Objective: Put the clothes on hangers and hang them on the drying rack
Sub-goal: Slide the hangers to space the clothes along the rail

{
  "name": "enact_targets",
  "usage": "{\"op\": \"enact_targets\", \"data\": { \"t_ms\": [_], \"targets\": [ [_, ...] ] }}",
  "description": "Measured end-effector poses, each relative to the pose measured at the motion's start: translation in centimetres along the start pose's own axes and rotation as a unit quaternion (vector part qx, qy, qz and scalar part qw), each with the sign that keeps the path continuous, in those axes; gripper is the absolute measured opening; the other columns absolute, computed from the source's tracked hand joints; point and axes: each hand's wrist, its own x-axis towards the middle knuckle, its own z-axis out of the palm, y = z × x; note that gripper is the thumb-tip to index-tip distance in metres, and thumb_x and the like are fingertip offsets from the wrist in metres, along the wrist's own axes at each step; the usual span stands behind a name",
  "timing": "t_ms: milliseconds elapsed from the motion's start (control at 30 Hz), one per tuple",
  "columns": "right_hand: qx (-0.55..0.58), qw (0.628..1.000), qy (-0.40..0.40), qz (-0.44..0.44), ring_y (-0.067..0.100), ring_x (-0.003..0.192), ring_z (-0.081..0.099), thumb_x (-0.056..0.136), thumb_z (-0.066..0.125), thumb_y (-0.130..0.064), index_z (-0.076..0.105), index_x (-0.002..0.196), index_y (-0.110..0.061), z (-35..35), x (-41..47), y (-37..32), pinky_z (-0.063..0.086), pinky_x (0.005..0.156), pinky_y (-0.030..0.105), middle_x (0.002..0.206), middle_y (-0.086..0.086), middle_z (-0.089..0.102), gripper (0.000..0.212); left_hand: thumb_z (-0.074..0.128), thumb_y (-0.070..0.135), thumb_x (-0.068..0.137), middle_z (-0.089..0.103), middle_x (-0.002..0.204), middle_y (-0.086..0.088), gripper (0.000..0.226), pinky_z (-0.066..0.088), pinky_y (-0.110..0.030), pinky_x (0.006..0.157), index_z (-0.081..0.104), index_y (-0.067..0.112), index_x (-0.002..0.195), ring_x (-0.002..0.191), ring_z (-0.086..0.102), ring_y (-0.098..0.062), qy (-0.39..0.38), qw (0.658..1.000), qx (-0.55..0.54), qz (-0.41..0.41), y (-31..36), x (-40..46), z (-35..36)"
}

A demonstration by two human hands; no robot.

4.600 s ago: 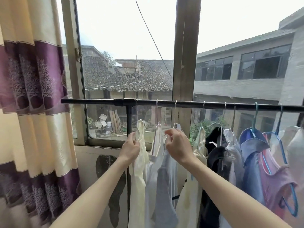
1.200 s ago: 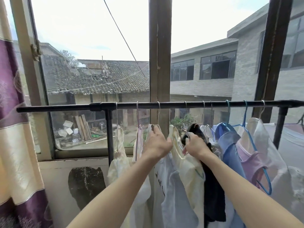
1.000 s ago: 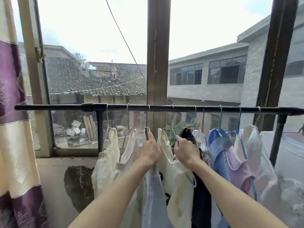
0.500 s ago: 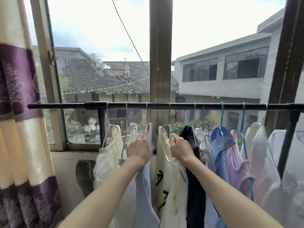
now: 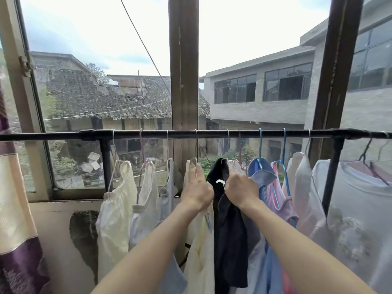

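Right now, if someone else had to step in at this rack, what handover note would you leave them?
Left hand: fingers on the shoulder of the cream garment; grip unclear.
Right hand: curled on the collar of the black garment.
All visible clothes hang on hangers along the black rail, bunched around the middle.
Done: hanging, as far as shown.
Left: probably spacing the garments apart; any unhung laundry is out of view.
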Motion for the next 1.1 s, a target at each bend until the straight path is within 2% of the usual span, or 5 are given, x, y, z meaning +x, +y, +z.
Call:
{"op": "enact_targets", "data": {
  "t_ms": [633, 733, 800, 933, 1100],
  "targets": [
    [0.097, 0.993, 0.062, -0.038, 0.035, 0.094, 0.058, 0.093, 0.039, -0.015, 0.059, 0.105, -0.007, 0.5, 0.4, 1.1, 0.037, 0.064, 0.033, 0.097, 0.016, 0.065, 0.025, 0.027, 0.018, 0.095, 0.004, 0.157, -0.001, 0.058, 0.020, -0.043, 0.113, 0.006, 0.012, 0.149, 0.141, 0.017, -0.025, 0.020, 0.997, 0.073, -0.004, -0.5, 0.0, 0.0],
    [0.146, 0.980, 0.138, -0.003, 0.032, 0.108, 0.053, 0.093, 0.043, -0.015, 0.055, 0.123, -0.010, -0.6, 0.3, 2.0, 0.045, 0.078, 0.038, 0.114, 0.014, 0.058, 0.034, 0.033, 0.024, 0.094, 0.011, 0.156, -0.006, 0.058, 0.017, -0.046, 0.114, 0.013, 0.012, 0.148, 0.143, 0.012, -0.025, 0.101, 0.981, 0.163, 0.039, 0.6, 0.0, -0.6],
    [0.099, 0.990, 0.092, 0.039, 0.031, 0.119, 0.046, 0.093, 0.042, -0.018, 0.042, 0.136, -0.013, -1.2, 0.5, 3.0, 0.043, 0.089, 0.040, 0.127, 0.014, 0.051, 0.044, 0.034, 0.030, 0.096, 0.013, 0.156, -0.006, 0.057, 0.016, -0.045, 0.115, 0.016, 0.014, 0.148, 0.143, 0.011, -0.023, 0.119, 0.971, 0.181, 0.098, 1.7, 0.3, -0.6],
    [0.025, 0.997, -0.027, 0.067, 0.037, 0.112, 0.054, 0.094, 0.036, -0.019, 0.047, 0.126, -0.009, -1.3, 0.5, 3.9, 0.044, 0.089, 0.042, 0.120, 0.021, 0.059, 0.035, 0.029, 0.040, 0.097, 0.008, 0.158, -0.003, 0.059, 0.020, -0.044, 0.113, 0.013, 0.016, 0.148, 0.145, 0.006, -0.018, 0.024, 0.965, 0.203, 0.165, 3.9, 0.8, 0.9],
    [0.020, 0.996, 0.001, 0.081, 0.037, 0.108, 0.056, 0.093, 0.035, -0.011, 0.051, 0.115, -0.005, -1.7, 0.5, 5.6, 0.044, 0.083, 0.039, 0.113, 0.022, 0.061, 0.028, 0.023, 0.041, 0.098, 0.000, 0.158, 0.000, 0.058, 0.022, -0.044, 0.111, 0.010, 0.015, 0.149, 0.145, -0.002, -0.017, -0.051, 0.963, 0.229, 0.132, 4.2, 1.1, 2.1]
  ]
}}
